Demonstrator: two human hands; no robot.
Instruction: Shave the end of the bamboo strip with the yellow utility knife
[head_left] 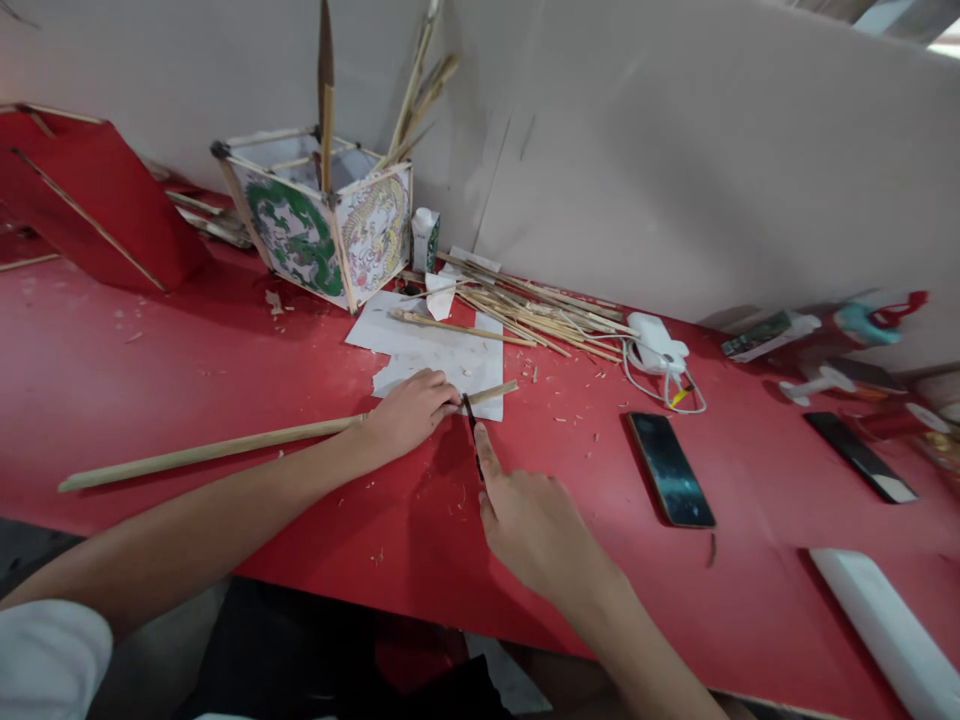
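Note:
A long bamboo strip (217,452) slants over the red tabletop, its right end lying over a torn sheet of white paper (427,345). My left hand (411,408) is closed on the strip near that end, pressing it down. In my right hand (529,510) is a dark, slim knife (472,425), index finger stretched along its back. The blade crosses the strip just right of my left fingertips; whether it has cut in is too small to tell. Another thin bamboo stick (461,328) rests on the paper farther back.
Behind the paper stand a dragon-painted lantern frame (296,235) holding sticks, a small carton (425,240) and a pile of thin sticks (540,305). A white charger with cable (656,345) and a phone (671,470) lie to the right. A red lantern (97,200) sits at left.

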